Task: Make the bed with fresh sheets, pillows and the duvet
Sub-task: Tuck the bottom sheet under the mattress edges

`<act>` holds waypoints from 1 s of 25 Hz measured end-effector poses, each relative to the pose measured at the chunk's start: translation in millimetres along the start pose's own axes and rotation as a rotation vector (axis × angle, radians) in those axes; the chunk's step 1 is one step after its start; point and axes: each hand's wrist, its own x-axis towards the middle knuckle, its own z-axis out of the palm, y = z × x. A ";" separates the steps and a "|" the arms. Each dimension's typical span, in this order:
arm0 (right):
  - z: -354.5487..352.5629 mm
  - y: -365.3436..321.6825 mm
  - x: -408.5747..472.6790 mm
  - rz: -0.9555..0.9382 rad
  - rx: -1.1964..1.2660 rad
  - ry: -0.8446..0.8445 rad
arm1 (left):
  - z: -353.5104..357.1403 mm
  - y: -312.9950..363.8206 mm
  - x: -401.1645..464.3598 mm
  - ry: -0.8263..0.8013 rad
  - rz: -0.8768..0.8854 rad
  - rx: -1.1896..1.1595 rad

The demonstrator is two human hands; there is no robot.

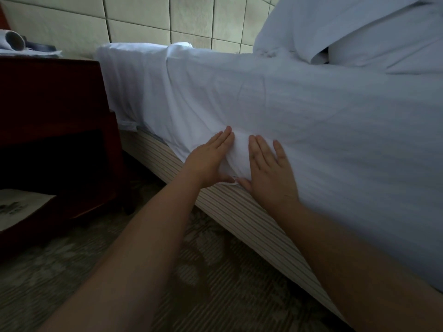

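The bed fills the right of the room, its white sheet [299,111] draped over the mattress side and hanging to the striped bed base [239,212] below. A plump white pillow [359,32] sits at the head end against the tiled, padded headboard [143,17]. A second layer of white cloth lies rumpled over the near top corner of the mattress.

Both bare forearms reach in from low down, nearly parallel, toward the hanging edge of the sheet. The left hand [211,156] lies flat on the cloth, fingers straight and held close together, thumb tucked down at the hem. The right hand [271,164] is just beside it, palm pressed to the sheet, fingers straight and a little spread, thumb reaching to the same hem. Between them a small bulge of fabric stands up; the thumbs almost meet where the sheet's bottom edge crosses the striped base.

To the left a dark red wooden nightstand [55,111] stands near the bed, leaving a narrow gap of patterned carpet [60,283]. Something pale and cup-like [14,39] rests on its top.
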 end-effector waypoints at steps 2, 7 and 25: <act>-0.3 -1.6 -0.6 0.009 -0.015 -0.014 | 2.6 -2.1 0.4 0.004 -0.011 0.098; 7.4 -10.0 3.3 0.046 -0.015 0.039 | 9.0 -8.9 6.2 0.090 -0.042 0.211; 24.3 -44.9 30.4 0.117 0.014 0.059 | 9.0 -53.0 16.3 0.128 -0.028 0.305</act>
